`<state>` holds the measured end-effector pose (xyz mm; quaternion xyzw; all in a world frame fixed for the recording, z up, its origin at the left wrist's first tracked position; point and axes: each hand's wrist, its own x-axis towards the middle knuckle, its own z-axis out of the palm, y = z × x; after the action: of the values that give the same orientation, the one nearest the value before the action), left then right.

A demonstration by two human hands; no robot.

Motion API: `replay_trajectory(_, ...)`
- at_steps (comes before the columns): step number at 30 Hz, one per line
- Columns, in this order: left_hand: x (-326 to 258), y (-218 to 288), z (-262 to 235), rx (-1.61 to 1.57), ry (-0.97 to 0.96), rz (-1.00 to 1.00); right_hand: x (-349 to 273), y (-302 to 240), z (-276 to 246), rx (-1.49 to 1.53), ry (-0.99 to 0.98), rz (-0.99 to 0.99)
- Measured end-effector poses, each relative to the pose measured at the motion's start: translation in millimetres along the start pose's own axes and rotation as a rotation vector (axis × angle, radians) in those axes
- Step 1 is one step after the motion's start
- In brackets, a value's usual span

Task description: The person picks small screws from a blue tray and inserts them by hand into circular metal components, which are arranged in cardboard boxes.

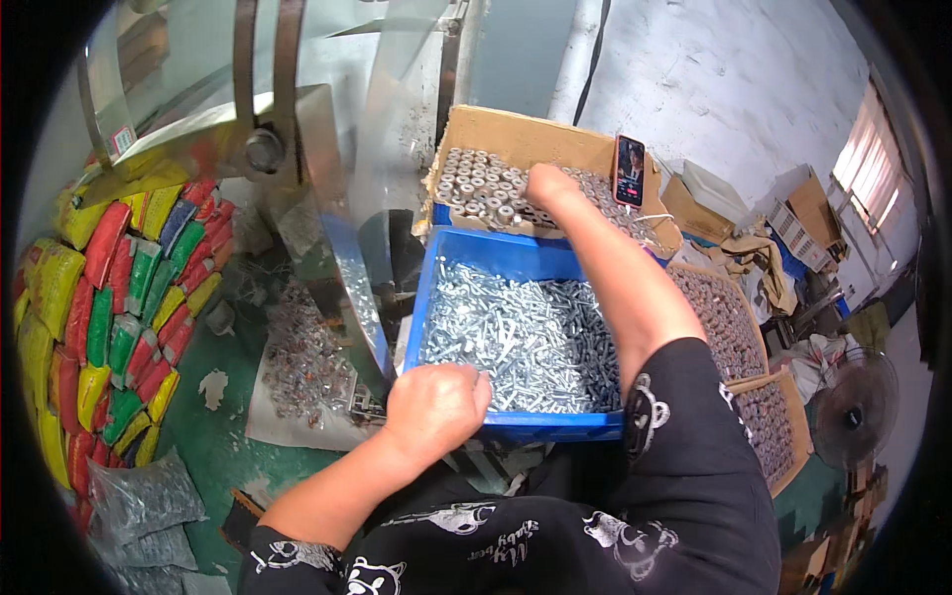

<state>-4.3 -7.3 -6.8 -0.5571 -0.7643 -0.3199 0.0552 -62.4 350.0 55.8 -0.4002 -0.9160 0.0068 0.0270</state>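
Note:
My left hand (436, 405) is closed at the near left corner of a blue plastic bin (555, 428). Its curled fingers hide whatever they may hold. Many loose silver screws or bolts (496, 327) fill the bin. Beyond it, my right hand (551, 186) reaches over a cardboard box (535, 129) of round metal pieces with holes in their tops (471, 178). The fingers look drawn together among these pieces, and what they grip is hidden. My right forearm crosses above the bin's right side.
A phone (629, 171) stands at the box's right end. More filled cartons (776, 421) and a fan (855, 407) are on the right. Left of the bin are a metal machine with a clear guard (347, 198), scattered small parts (302, 362) and piled coloured bags (109, 317).

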Motion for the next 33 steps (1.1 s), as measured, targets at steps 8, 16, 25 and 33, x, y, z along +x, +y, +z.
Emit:
replay_trajectory(8, 7.0, 6.5, 0.4, -0.001, -0.002, 0.086, 35.6, 21.0, 39.7, -0.044, 0.069, -0.018)
replay_trajectory(16, 0.7, -0.6, -1.0, 0.047, -0.002, 0.003, -86.6, -123.6, -22.5, 0.398, -0.040, -0.366)
replay_trajectory(25, 1.7, 3.5, 1.8, 0.064, 0.024, 0.048, -109.9, -104.9, 35.2, 0.694, 0.343, -0.696)
replay_trajectory(33, -1.3, 8.0, 1.3, 0.133, -0.011, -0.082, -206.6, 98.3, 66.1, -0.031, -0.354, -0.544)
